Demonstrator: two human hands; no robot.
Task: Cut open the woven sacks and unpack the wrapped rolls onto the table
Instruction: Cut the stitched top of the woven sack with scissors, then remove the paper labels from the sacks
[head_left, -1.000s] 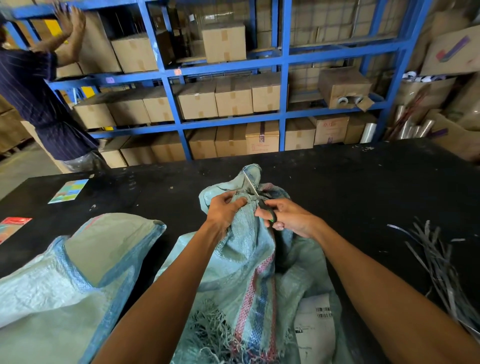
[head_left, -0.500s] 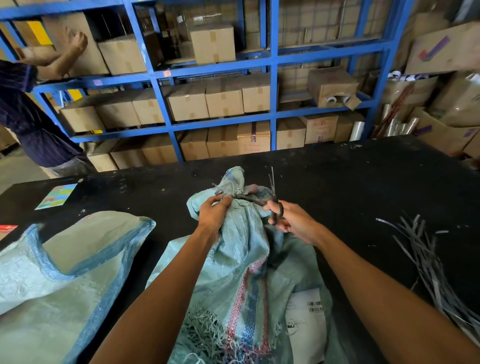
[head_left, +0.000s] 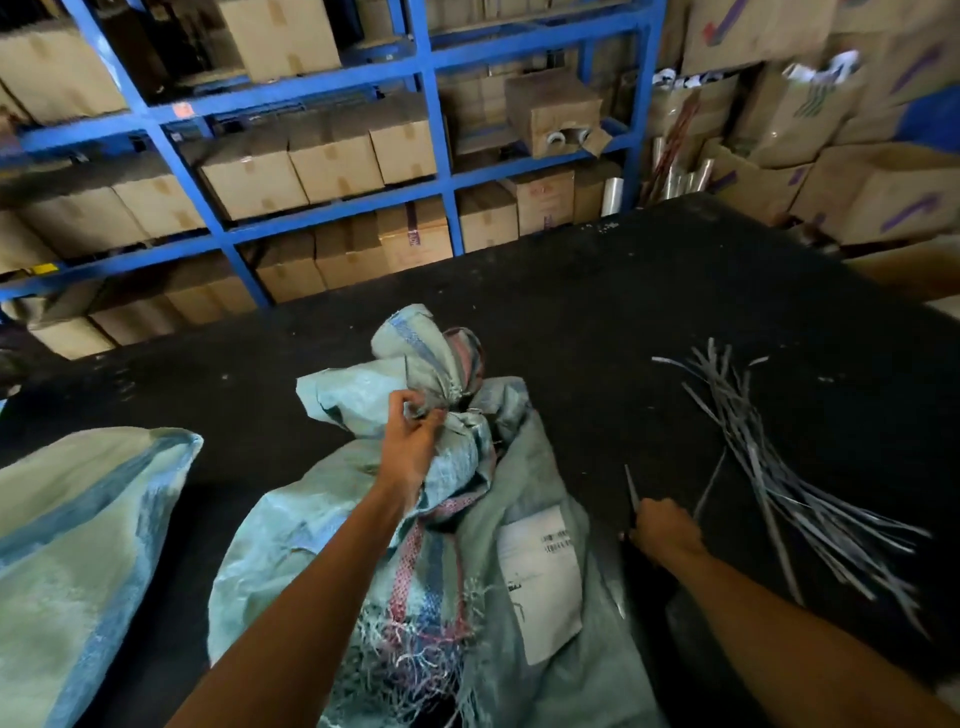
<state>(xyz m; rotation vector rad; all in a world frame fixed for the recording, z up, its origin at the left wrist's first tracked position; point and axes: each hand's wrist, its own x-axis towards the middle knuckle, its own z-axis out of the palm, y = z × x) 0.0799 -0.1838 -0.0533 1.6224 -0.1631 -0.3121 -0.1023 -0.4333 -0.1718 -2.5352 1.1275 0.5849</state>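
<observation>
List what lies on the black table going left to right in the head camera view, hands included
Second woven sack → left hand gripping the tied neck of the middle woven sack → white label on that sack → right hand holding scissors → pile of cut straps.

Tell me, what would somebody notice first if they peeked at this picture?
First, the big pale green woven sack lying in the middle of the black table, its bunched neck gripped by the left hand. Beside it, the right hand holds metal scissors down near the table, next to a scattered pile of grey plastic straps on the right. Behind stands a bright blue metal rack filled with brown cardboard boxes.
</observation>
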